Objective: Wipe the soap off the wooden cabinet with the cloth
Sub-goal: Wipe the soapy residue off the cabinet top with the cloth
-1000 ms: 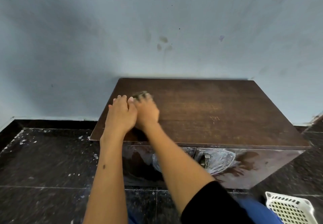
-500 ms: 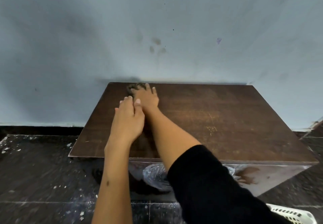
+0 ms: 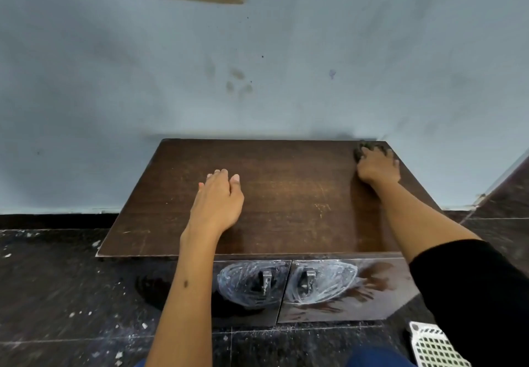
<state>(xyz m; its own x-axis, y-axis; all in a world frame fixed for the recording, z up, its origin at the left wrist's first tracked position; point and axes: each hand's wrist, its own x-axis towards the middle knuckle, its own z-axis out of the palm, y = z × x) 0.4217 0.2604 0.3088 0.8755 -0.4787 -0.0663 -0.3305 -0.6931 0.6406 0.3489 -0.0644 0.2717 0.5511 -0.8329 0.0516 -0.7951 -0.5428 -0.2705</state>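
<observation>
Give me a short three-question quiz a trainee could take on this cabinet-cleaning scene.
1. True or false: the left hand presses the cloth.
2. Where on the cabinet top is the right hand? A near front edge; B far right corner; C far left corner.
3. Fill in: white soap smears show on the two front ___.

Key: 1 false; 2 B; 3 doors.

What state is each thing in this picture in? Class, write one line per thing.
Cabinet top: bare, no soap showing.
Cabinet doors: closed, soap smeared round both handles.
Cloth: bunched at the far right corner.
Right hand: pressing on the cloth.
Left hand: flat on the top.
White basket: only partly in view.
</observation>
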